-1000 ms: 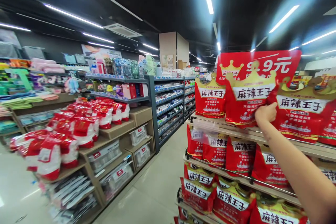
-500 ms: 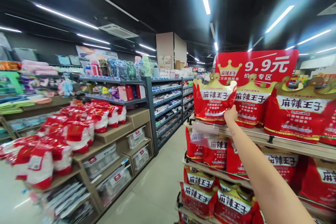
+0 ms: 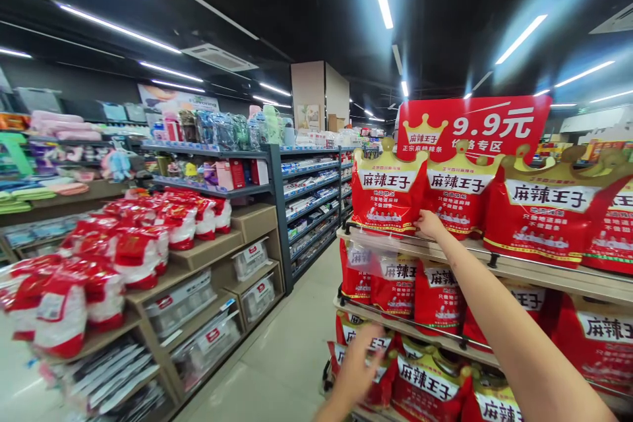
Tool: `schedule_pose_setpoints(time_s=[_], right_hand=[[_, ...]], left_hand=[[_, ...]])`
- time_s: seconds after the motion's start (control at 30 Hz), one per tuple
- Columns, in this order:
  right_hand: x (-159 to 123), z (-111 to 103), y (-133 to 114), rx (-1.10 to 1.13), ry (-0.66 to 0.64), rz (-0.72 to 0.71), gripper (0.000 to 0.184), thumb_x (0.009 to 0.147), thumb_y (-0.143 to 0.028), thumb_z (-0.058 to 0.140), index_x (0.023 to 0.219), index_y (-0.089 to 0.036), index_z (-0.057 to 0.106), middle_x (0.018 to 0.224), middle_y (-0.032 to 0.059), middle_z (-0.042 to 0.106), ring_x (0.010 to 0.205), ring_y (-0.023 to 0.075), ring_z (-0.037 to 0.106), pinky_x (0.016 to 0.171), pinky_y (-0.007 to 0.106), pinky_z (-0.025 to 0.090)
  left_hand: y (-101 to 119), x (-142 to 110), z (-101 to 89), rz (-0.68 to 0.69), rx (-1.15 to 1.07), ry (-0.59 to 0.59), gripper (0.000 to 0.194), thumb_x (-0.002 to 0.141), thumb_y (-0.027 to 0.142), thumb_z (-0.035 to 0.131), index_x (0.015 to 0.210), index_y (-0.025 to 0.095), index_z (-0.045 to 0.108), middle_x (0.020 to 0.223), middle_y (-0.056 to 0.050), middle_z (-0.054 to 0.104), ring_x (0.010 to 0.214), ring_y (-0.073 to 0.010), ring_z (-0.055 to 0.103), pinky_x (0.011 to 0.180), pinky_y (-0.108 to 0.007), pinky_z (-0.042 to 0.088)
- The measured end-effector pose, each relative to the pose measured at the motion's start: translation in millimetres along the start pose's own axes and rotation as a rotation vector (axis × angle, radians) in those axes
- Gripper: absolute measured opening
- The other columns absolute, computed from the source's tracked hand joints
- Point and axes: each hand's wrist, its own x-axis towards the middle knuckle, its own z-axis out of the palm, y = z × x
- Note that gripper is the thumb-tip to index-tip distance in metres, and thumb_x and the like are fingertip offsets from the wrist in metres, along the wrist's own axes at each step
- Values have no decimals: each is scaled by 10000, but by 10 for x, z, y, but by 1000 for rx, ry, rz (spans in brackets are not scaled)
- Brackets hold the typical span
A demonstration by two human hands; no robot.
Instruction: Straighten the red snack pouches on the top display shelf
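On the top shelf [image 3: 534,273] of the right-hand display rack, glossy red foil snack bags with gold crown-shaped tops stand upright in a row. The right hand [image 3: 429,224] reaches up to the lower right corner of the leftmost bag [image 3: 390,192], touching its bottom edge; whether the fingers pinch the foil or only press it cannot be told, as they lie against the bag. The left hand [image 3: 360,361] is blurred, low and near, fingers loosely spread, holding nothing, in front of a bag on the bottom shelf [image 3: 429,379]. A flat red price sign [image 3: 475,128] stands behind the top row. Far left, wooden stepped shelving [image 3: 208,247] carries red-and-white soft pouches [image 3: 133,250].
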Motion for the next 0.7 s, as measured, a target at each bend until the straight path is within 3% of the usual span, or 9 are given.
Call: schedule_pose_setpoints(time_s=[0.1, 0.17, 0.2, 0.27, 0.33, 0.4, 0.47, 0.57, 0.7], right_hand=[[-143, -57, 88, -87, 77, 67, 232, 884, -89, 569, 1088, -144, 664, 1097, 152, 681, 1086, 298, 635, 941, 373, 484], [-228, -69, 111, -122, 121, 112, 274, 913, -109, 513, 1153, -144, 640, 1115, 185, 665, 1107, 324, 626, 933, 400, 485], [-262, -67, 114, -135, 135, 127, 295, 918, -111, 493, 1178, -142, 629, 1115, 197, 661, 1102, 331, 628, 925, 410, 488], [-307, -55, 113, -153, 153, 145, 327, 915, -105, 478, 1212, -135, 612, 1116, 216, 655, 1088, 343, 632, 912, 423, 490], [-314, -44, 122, -160, 162, 147, 341, 910, -98, 483, 1227, -131, 604, 1132, 220, 651, 1089, 345, 633, 910, 421, 489], [-286, -45, 155, -149, 163, 134, 333, 918, -105, 492, 1227, -147, 608, 1149, 193, 658, 1101, 326, 631, 918, 393, 487], [-236, -55, 205, -123, 155, 122, 307, 926, -118, 515, 1209, -171, 623, 1149, 147, 675, 1101, 297, 635, 917, 356, 487], [-166, -58, 263, -85, 143, 127, 246, 920, -142, 574, 1151, -181, 648, 1123, 103, 694, 1070, 269, 648, 888, 317, 494], [-154, -13, 235, -75, 157, 133, 171, 923, -152, 571, 1061, -176, 671, 1091, 117, 699, 1055, 287, 650, 865, 338, 495]], left_hand=[[296, 611, -566, 71, -146, 521, 406, 1005, 339, 359, 1358, 207, 511, 1405, -113, 538, 1312, -227, 495, 1118, -404, 418], [526, 1120, -974, 145, -140, 695, 395, 978, 288, 423, 1344, 163, 501, 1394, -130, 545, 1292, -218, 512, 1126, -373, 403], [628, 1365, -1147, 154, -83, 711, 390, 971, 255, 433, 1339, 147, 505, 1397, -139, 544, 1308, -216, 500, 1146, -367, 375], [776, 1776, -1397, 91, 66, 540, 378, 953, 207, 476, 1316, 116, 528, 1378, -162, 565, 1315, -230, 497, 1158, -376, 347], [837, 2048, -1530, 61, 102, 371, 329, 903, 253, 613, 1188, 88, 611, 1197, -173, 675, 1134, -247, 622, 1053, -375, 443], [836, 2194, -1591, 46, 111, 236, 352, 822, 330, 734, 1059, 81, 659, 1015, -152, 730, 918, -238, 684, 901, -351, 517], [820, 2263, -1619, 54, 131, 148, 400, 768, 385, 782, 1020, 96, 671, 959, -120, 742, 836, -223, 690, 814, -317, 532], [820, 2315, -1632, 95, 193, 118, 392, 778, 387, 765, 1066, 142, 664, 1043, -81, 737, 912, -213, 683, 830, -282, 515], [822, 2347, -1639, 62, 341, 284, 270, 864, 369, 668, 1026, 154, 640, 1044, -107, 713, 970, -249, 661, 884, -330, 473]])
